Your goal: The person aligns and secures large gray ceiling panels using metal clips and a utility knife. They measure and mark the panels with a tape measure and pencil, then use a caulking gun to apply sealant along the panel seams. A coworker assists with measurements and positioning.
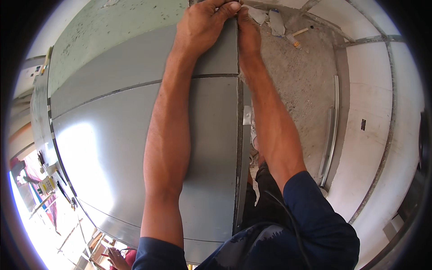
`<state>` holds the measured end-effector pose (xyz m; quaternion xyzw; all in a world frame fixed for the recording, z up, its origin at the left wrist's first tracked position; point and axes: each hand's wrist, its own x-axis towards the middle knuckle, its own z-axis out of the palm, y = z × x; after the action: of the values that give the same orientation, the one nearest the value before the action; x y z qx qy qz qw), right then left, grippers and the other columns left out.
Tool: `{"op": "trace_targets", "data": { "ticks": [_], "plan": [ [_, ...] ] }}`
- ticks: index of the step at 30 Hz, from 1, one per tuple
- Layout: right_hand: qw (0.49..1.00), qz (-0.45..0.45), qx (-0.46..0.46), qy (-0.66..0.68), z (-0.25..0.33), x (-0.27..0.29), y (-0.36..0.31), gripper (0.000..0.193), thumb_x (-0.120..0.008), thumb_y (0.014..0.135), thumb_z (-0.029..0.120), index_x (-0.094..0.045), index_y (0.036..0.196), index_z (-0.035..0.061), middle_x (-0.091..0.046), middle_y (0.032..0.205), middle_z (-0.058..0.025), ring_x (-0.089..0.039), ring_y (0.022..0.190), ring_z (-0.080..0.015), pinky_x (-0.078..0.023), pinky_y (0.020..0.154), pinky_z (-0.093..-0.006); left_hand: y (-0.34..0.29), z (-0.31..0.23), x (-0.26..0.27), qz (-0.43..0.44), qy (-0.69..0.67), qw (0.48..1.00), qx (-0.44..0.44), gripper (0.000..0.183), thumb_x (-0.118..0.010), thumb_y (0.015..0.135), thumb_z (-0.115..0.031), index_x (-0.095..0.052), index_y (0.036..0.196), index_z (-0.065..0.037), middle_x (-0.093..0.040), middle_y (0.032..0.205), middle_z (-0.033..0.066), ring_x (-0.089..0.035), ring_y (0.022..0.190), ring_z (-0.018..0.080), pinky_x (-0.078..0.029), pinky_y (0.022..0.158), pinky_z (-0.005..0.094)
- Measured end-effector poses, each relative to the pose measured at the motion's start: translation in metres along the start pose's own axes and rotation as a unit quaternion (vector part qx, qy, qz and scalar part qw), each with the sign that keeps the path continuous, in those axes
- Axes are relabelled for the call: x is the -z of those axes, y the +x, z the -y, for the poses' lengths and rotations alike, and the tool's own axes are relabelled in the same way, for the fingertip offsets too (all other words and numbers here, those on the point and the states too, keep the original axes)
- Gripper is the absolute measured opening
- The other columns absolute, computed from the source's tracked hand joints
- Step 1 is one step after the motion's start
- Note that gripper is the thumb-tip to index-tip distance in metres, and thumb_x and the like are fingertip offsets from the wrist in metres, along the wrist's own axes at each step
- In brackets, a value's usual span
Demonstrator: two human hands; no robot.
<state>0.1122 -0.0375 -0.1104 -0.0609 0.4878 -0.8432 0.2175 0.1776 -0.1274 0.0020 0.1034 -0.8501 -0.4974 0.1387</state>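
Both my arms reach to the upper edge of the view, where my hands meet at the edge of a smooth grey panel (211, 121). My left hand (198, 27) lies over the panel, with its fingers curled and its thumb pressed in at the corner. My right hand (249, 38) is on the outer side of the panel's edge, its thumb up beside the left one and its fingers closed. What they pinch is cut off by the top of the picture and covered by the fingers. A dark seam crosses the panel beneath my left forearm.
A speckled pale green surface (126, 31) borders the panel at the upper left. Debris (276, 22) lies on the rough concrete floor (297, 85). Metal strips (330, 130) run along the white wall (369, 112). Another person's hand (118, 259) shows at the lower left.
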Motion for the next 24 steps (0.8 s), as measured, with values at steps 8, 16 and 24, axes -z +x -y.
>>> {"op": "trace_targets", "data": {
  "ticks": [8, 16, 24],
  "plan": [
    [0.998, -0.02, 0.056, -0.025, -0.007, 0.0, 0.017, 0.049, -0.053, 0.104, 0.043, -0.064, 0.128, 0.0006, -0.065, 0.12, -0.0081, -0.059, 0.108, -0.0174, -0.047, 0.092, -0.0316, 0.008, 0.004, 0.0, -0.036, 0.046, 0.998, -0.031, 0.045, -0.056, 0.1, -0.037, -0.067, 0.121, 0.001, -0.072, 0.11, 0.0202, -0.068, 0.106, 0.0281, -0.05, 0.093, 0.0368],
    [0.995, 0.002, 0.077, -0.062, 0.001, -0.002, 0.001, 0.065, -0.048, 0.099, 0.062, -0.065, 0.119, 0.002, -0.067, 0.108, -0.0066, -0.064, 0.1, -0.0135, -0.053, 0.083, -0.0281, 0.014, 0.003, 0.002, 0.002, 0.092, 0.996, 0.022, 0.042, -0.056, 0.1, -0.035, -0.067, 0.121, 0.0, -0.072, 0.11, 0.0205, -0.069, 0.106, 0.0286, -0.05, 0.093, 0.0371],
    [0.998, -0.023, 0.056, -0.029, 0.007, -0.011, 0.01, 0.051, -0.053, 0.104, 0.044, -0.062, 0.132, 0.003, -0.063, 0.124, -0.008, -0.058, 0.112, -0.0182, -0.046, 0.095, -0.0324, 0.009, 0.004, -0.001, -0.035, 0.023, 0.999, -0.013, 0.042, -0.056, 0.1, -0.033, -0.066, 0.122, 0.0, -0.071, 0.113, 0.0217, -0.068, 0.108, 0.0307, -0.05, 0.094, 0.0375]
  ]
}}
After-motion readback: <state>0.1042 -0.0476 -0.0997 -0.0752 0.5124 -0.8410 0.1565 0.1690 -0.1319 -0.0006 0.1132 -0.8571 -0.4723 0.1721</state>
